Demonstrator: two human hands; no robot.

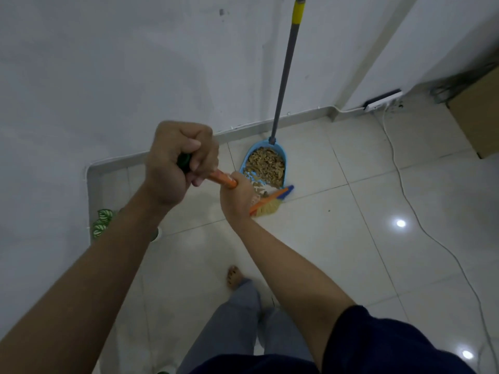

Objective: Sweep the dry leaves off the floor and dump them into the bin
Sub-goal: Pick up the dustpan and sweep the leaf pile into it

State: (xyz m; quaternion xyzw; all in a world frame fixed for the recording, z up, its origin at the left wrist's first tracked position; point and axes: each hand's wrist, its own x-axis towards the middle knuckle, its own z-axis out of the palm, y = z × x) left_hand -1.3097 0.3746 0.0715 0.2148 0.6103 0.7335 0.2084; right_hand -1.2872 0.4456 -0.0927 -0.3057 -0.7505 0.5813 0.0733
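Observation:
A blue dustpan [284, 157] stands on the tiled floor against the wall, its long grey handle [284, 74] with a yellow band leaning upward. Dry brown leaves [266, 164] fill its pan, and a few lie at its mouth. A broom with an orange stick [222, 178] and yellow bristles [270, 207] touches the floor just in front of the pan. My left hand [178, 163] grips the green top end of the stick. My right hand [237, 197] grips the stick lower down, close to the broom head.
A white cable [405, 190] runs over the floor on the right from a power strip [382, 99] at the wall. A cardboard box [478, 117] stands at far right. A green-leaved plant [102, 221] sits at the left wall corner. My bare foot [235, 276] is below the hands.

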